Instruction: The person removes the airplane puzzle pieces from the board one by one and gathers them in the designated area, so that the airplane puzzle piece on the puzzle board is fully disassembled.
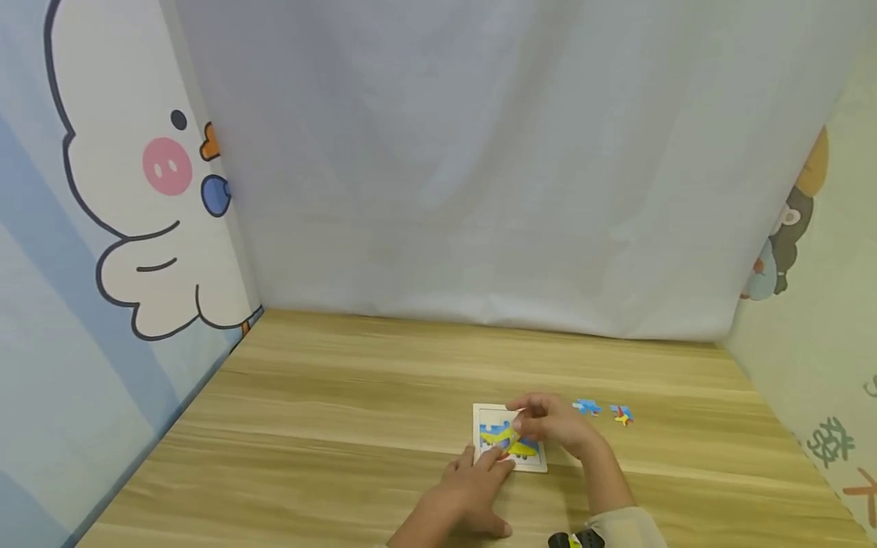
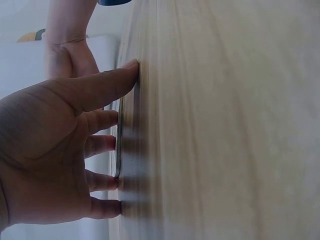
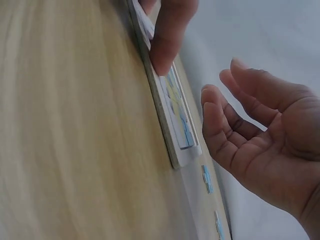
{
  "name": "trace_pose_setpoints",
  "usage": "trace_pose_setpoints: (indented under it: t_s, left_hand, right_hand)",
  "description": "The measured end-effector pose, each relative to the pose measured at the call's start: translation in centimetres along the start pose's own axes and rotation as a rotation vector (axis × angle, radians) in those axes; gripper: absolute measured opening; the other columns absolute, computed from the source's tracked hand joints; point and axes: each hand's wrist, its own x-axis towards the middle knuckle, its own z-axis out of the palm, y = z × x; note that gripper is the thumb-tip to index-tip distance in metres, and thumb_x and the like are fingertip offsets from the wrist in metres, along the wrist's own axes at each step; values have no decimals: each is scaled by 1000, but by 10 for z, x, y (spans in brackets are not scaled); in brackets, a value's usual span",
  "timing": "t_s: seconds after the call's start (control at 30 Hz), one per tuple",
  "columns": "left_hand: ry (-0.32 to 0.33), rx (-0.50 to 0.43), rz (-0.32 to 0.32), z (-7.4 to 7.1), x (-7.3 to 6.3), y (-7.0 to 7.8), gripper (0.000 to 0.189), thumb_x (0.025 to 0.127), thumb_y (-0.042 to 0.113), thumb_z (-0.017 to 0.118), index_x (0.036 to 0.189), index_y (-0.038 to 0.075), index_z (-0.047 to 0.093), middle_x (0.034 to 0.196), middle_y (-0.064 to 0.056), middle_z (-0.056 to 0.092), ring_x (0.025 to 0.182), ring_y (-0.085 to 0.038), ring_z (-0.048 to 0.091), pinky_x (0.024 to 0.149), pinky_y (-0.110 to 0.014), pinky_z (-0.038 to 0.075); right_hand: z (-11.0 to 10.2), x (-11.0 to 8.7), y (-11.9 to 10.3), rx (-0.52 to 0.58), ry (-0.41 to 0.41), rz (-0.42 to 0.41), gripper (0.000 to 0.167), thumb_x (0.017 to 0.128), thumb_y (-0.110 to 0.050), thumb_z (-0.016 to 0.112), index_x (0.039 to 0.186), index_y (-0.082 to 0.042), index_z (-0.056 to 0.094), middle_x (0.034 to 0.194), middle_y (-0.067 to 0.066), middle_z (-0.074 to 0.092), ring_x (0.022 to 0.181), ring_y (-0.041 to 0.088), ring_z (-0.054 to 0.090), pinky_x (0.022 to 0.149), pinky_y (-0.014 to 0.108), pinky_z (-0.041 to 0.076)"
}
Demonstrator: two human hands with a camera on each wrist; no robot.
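Observation:
A jigsaw puzzle in a white frame [image 1: 533, 467] lies flat on the table, with a yellow airplane on blue in its tray. My left hand [image 1: 473, 487] rests its straight fingers on the frame's near side; in the left wrist view the left hand [image 2: 55, 150] has fingertips along the board's edge, thumb spread apart. Over the puzzle's upper right corner hovers my right hand [image 1: 555, 422]. Seen from its wrist, the right hand [image 3: 265, 135] has loosely bent fingers, thumb apart, nothing visible between them. It hides part of the puzzle's upper right.
Two loose puzzle pieces, a blue one [image 1: 586, 406] and a blue, red and yellow one [image 1: 622, 414], lie on the wooden table [image 1: 329, 426] right of the puzzle. A pale grey curtain [image 1: 479, 190] hangs behind the table, with printed cloth on both sides.

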Motion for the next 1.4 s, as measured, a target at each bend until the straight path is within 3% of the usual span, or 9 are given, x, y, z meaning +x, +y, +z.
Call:
trace_pose_setpoints:
  t_s: [0.4,0.8,1.0,1.4]
  left_hand:
    - [1,30,4,-1,0,1,82,69,46,78,139,22,43,147,1,30,130,-41,27,98,-54,32]
    - [13,33,25,-4,-3,0,83,71,46,76,141,21,41,149,-1,28,131,-42,25,99,-54,30]
    - [7,5,27,-2,-6,-2,82,71,46,75,142,21,40,150,-1,26,132,-42,23,101,-54,27]
    - [22,-79,55,-5,-9,-4,77,73,41,76,140,18,44,149,-1,28,132,-43,22,101,-56,27]
  right_hand:
    - [7,9,1,-60,-39,36,34,87,-10,62,117,6,57,94,11,64,80,22,60,70,36,51]
    - [11,13,0,-95,-6,33,30,86,-5,61,113,8,59,84,7,62,73,18,57,63,32,50]
    - [17,15,2,-151,4,-9,26,81,5,59,106,8,62,74,6,61,60,14,49,54,27,43]
    - [23,15,-4,-259,36,50,25,78,2,62,102,0,66,72,3,56,63,15,47,57,28,42]
